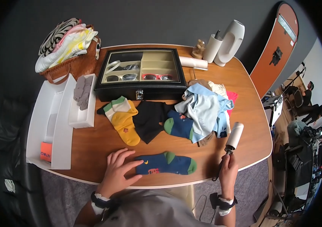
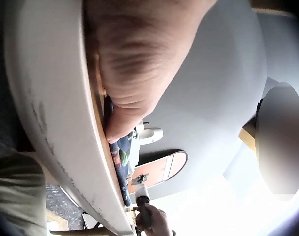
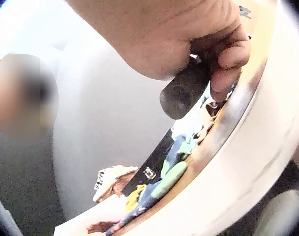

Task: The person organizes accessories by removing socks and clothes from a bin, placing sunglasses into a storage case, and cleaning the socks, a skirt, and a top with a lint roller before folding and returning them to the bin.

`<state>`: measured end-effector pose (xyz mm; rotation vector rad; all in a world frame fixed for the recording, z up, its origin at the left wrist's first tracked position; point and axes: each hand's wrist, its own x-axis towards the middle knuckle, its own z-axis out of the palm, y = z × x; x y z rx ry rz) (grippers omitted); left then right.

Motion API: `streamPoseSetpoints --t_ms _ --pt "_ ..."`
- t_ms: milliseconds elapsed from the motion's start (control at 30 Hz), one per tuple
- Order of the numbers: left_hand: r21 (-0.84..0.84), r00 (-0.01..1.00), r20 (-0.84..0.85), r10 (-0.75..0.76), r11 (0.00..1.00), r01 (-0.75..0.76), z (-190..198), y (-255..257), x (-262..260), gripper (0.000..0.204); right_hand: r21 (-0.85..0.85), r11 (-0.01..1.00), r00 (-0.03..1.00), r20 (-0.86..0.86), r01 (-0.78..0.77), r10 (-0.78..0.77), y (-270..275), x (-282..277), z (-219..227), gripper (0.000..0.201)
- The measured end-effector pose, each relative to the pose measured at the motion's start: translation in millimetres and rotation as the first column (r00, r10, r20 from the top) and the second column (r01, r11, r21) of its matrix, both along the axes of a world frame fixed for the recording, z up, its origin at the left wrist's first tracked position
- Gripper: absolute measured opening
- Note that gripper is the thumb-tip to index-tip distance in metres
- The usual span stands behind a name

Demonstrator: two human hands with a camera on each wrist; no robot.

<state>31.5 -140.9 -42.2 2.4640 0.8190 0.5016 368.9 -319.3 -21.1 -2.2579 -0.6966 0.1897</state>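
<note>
A blue sock (image 1: 168, 164) with green heel and toe lies flat near the table's front edge. My left hand (image 1: 118, 170), fingers spread and relaxed, touches its left end; in the left wrist view the hand (image 2: 139, 64) rests at the sock (image 2: 121, 157). To the right, my right hand (image 1: 228, 176) grips the dark handle of a white lint roller (image 1: 235, 136), held upright beside the sock. In the right wrist view, the fingers of the right hand (image 3: 188, 39) curl round the handle (image 3: 181, 96).
Behind lie a yellow sock (image 1: 126, 126), black cloth (image 1: 147, 121), another blue sock (image 1: 180, 125) and light blue clothes (image 1: 202, 109). A glasses case (image 1: 138, 92), white boxes (image 1: 64, 132) and a brown basket (image 1: 79, 62) stand further back and left. White vases (image 1: 213, 48) stand back right.
</note>
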Motion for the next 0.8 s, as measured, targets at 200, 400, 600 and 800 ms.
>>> streamPoseSetpoints --t_ms 200,400,600,800 --pt "0.038 0.999 0.029 0.018 0.999 -0.019 -3.1 -1.0 3.1 0.040 -0.071 0.997 0.996 0.092 -0.009 0.015 3.2 34.0 -22.2 0.029" --pt "0.059 0.991 0.130 -0.012 0.998 0.004 -8.6 -1.1 3.8 0.030 0.022 0.999 0.965 0.260 -0.038 0.031 8.3 -1.9 8.6 0.012" --pt "0.016 0.991 0.136 0.003 1.000 -0.005 -9.1 0.7 6.0 0.017 -0.187 0.632 0.582 0.261 -0.752 0.770 23.7 -51.7 21.6 0.033" --pt "-0.318 0.947 0.286 0.145 0.947 -0.049 -2.6 1.5 -7.4 0.010 -0.042 0.618 0.603 0.173 -0.785 0.778 42.1 -54.7 5.6 0.026"
